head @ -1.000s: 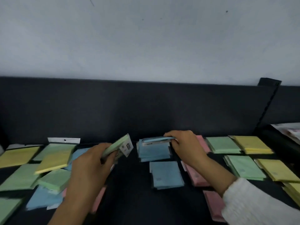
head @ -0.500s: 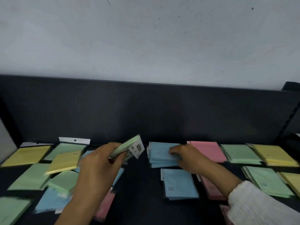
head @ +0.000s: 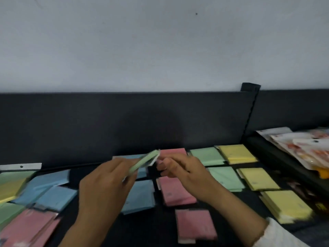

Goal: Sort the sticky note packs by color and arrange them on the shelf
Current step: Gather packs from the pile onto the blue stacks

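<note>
My left hand (head: pixel 105 186) grips a green sticky note pack (head: pixel 144 162), tilted up above the black shelf (head: pixel 142 232). My right hand (head: pixel 181 170) is just right of it, curled fingertips at the pack's white end; blur hides whether they pinch it. Below the hands lie sorted piles: blue (head: pixel 140 195), pink (head: pixel 175 191), green (head: pixel 225 177) and yellow (head: pixel 256 178). More pink (head: pixel 195 224) and yellow (head: pixel 284 205) piles lie nearer me. At the left is a mixed heap with blue (head: pixel 53 195), green (head: pixel 16 175), yellow (head: pixel 10 189) and pink (head: pixel 26 227) packs.
A dark back panel (head: pixel 124 127) closes the shelf behind the piles. A black upright post (head: pixel 249 111) divides it from a neighbouring shelf at the right, which holds white and orange packaged goods (head: pixel 302 145).
My right hand left the blue pile at the back and moved left and up to the end of the green pack. My left hand carried that pack rightward towards the middle.
</note>
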`<state>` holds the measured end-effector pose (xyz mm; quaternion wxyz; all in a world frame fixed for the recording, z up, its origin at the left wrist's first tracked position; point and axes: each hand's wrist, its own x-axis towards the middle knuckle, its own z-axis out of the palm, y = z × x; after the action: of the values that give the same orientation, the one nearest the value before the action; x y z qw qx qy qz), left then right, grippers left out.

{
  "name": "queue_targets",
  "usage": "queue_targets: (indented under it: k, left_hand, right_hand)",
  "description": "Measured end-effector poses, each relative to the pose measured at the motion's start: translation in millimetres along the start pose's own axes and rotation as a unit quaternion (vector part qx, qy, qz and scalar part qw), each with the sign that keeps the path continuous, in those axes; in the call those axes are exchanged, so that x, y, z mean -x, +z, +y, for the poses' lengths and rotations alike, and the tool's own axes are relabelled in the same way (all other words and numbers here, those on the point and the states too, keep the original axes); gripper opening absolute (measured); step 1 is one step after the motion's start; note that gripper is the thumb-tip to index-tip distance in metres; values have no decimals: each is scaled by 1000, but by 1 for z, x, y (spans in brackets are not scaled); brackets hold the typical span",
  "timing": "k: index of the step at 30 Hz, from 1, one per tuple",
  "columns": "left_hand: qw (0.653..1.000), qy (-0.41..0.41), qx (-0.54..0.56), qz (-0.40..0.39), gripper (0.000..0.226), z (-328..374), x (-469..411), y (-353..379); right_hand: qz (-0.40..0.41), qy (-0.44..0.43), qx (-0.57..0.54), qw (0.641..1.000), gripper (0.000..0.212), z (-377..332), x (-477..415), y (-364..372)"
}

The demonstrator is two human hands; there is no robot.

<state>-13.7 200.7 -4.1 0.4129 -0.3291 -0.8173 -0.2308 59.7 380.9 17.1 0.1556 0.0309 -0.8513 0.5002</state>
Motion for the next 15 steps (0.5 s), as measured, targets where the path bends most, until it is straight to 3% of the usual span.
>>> queue_targets:
  k: [4, 8, 12, 15]
  left_hand:
    - [997, 79, 13, -19, 21, 66, 4, 29]
    - [989, 134, 21, -57, 25, 126, 6, 52]
    - [982, 131, 12, -138, 53, 169, 11, 68]
    - [980, 128, 32, -151, 49, 184, 15, 76]
  right_hand:
    - [43, 81, -109, 990, 27, 17, 32, -37]
    - [78, 205, -243, 945, 12, 38, 55, -75]
    - [91, 249, -254, 930, 12, 55, 67, -111]
    - [104, 257, -216, 936, 15, 62, 64, -137]
